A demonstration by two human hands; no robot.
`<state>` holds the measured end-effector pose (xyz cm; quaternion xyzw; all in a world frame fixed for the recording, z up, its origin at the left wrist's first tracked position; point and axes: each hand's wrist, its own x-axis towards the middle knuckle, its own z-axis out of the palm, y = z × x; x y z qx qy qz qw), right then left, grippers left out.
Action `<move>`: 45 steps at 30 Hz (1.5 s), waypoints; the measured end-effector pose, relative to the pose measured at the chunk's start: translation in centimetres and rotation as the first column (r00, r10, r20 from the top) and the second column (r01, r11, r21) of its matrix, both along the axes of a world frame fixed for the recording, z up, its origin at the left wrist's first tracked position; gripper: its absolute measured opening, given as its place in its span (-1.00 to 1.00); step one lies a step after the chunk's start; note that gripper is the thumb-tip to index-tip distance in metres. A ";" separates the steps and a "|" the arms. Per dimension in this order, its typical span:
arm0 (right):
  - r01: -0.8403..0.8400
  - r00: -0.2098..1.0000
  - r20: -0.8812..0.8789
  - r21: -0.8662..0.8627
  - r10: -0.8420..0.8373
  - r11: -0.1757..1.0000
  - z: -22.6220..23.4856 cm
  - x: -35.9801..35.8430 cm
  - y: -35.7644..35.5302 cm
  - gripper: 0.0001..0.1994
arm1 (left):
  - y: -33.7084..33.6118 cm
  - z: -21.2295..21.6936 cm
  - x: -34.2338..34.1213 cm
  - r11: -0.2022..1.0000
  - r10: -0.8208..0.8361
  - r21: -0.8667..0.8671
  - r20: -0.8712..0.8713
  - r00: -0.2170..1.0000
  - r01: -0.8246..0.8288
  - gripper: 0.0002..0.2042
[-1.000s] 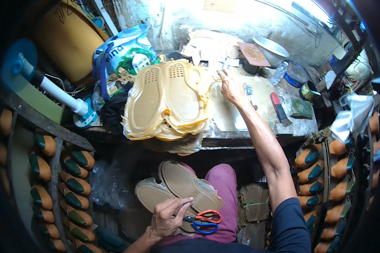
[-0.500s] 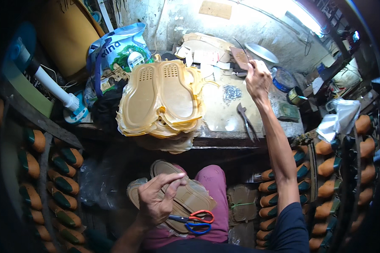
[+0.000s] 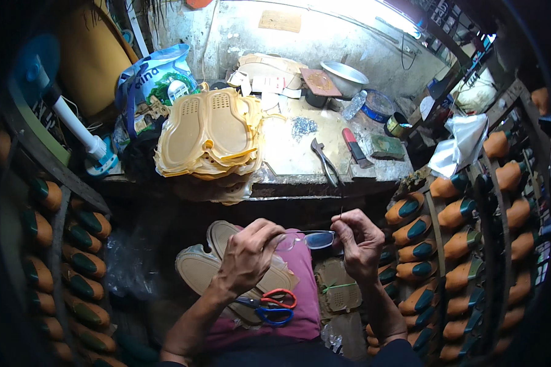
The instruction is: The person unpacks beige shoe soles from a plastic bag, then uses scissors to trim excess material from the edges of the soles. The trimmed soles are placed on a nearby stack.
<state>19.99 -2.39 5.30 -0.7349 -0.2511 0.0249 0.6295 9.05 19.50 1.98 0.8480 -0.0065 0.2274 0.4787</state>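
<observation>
1. Both hands hold a pair of eyeglasses (image 3: 309, 240) over the lap — the left hand (image 3: 248, 254) pinches one end, the right hand (image 3: 360, 241) grips the other.
2. Tan shoe soles (image 3: 196, 269) and red-and-blue scissors (image 3: 274, 306) lie on the lap, near left.
3. A stack of moulded soles (image 3: 208, 131) and pliers (image 3: 324, 160) sit on the far workbench (image 3: 300, 153).

The scissors (image 3: 269, 306) lie partly hidden under the left forearm (image 3: 193, 324).
</observation>
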 end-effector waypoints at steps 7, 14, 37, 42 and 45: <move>-0.061 0.998 -0.002 0.251 0.064 0.966 0.9 -5.4 -1.1 -0.90 | -2.0 4.0 -6.4 0.704 0.232 -0.698 0.053 0.971 -0.130 -0.84; -0.403 0.911 0.253 0.371 0.326 0.837 9.8 -10.0 -4.7 -0.82 | -2.6 13.1 -15.3 0.663 -0.055 -0.546 0.647 0.761 0.512 -0.55; -0.496 0.838 0.388 0.246 0.385 0.833 15.0 -12.1 -2.6 -0.60 | -3.7 15.4 -18.7 0.965 0.245 -0.234 0.648 0.721 -0.118 -0.59; -0.494 0.835 0.425 0.302 0.349 0.815 15.7 -12.3 -2.7 -0.59 | -1.8 16.6 -21.7 0.987 0.138 -0.152 0.631 0.764 -0.053 -0.61; -0.515 0.811 0.491 0.342 0.317 0.786 16.0 -12.1 -2.5 -0.60 | -1.5 16.9 -22.5 0.979 0.133 -0.205 0.649 0.749 0.004 -0.57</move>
